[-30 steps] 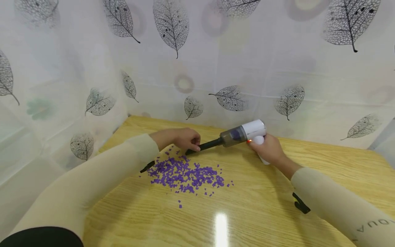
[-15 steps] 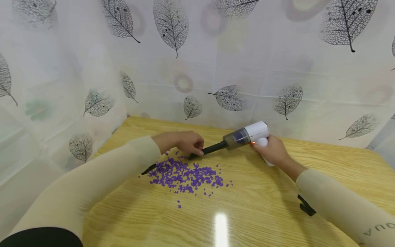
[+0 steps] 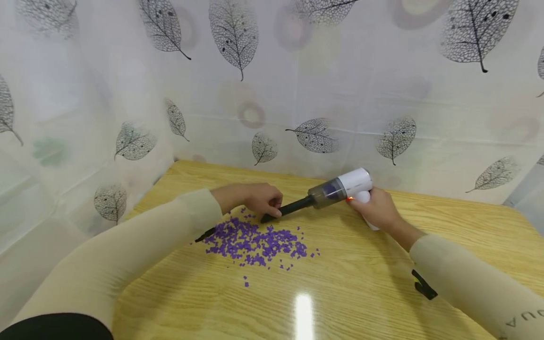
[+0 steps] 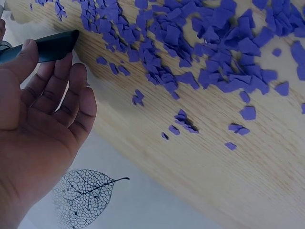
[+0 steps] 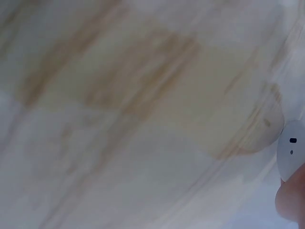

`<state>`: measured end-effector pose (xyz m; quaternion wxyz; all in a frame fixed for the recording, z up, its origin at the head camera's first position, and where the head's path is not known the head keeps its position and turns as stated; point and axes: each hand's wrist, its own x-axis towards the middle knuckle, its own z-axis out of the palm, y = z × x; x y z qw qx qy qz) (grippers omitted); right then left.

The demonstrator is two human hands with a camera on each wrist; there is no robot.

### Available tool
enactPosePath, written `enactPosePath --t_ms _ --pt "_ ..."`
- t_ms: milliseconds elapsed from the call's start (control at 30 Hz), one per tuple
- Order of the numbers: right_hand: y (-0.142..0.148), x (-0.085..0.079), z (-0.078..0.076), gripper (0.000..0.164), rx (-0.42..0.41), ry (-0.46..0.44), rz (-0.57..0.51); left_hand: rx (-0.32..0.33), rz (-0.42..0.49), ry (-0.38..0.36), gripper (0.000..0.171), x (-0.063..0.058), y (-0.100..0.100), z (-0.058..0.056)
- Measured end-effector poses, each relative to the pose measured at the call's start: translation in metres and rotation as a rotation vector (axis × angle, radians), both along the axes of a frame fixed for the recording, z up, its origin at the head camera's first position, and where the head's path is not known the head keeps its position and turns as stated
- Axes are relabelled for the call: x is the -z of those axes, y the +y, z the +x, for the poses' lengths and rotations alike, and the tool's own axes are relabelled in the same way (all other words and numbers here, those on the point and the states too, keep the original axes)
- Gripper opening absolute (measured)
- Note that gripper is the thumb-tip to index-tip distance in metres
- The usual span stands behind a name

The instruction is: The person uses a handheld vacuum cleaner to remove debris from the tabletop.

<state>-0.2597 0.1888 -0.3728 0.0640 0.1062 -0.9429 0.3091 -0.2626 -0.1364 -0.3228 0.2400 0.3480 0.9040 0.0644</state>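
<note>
The right hand (image 3: pixel 378 210) is gripping the handle of a white handheld vacuum cleaner (image 3: pixel 356 182), a red light (image 3: pixel 350 199) glowing by the thumb, while the left hand (image 3: pixel 261 198) is pinching its black nozzle (image 3: pixel 296 205). The nozzle's tip is slanting down just beside the far edge of purple scraps (image 3: pixel 255 241) lying on the wood-grain worktop (image 3: pixel 361 278). The right sleeve (image 3: pixel 463 274) is bearing dark lettering, cropped and only partly legible, an A and a U showing.

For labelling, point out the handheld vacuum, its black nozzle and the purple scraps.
Handheld vacuum (image 3: pixel 329 192): head view, transparent midsection.
Black nozzle (image 4: pixel 55 46): left wrist view, near tip.
Purple scraps (image 3: pixel 268 244): head view, mid-pile.
</note>
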Motion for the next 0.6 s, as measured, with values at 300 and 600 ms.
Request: enactPosePath --t_ms 300,600 --pt "-0.013 0.001 -0.001 0.039 0.010 -0.004 -0.020 0.004 0.009 -0.001 0.023 -0.003 -0.012 -0.001" --pt "-0.025 0.002 -0.005 0.040 0.001 -0.015 -0.043 -0.010 -0.008 -0.036 0.023 -0.002 -0.023 -0.004"
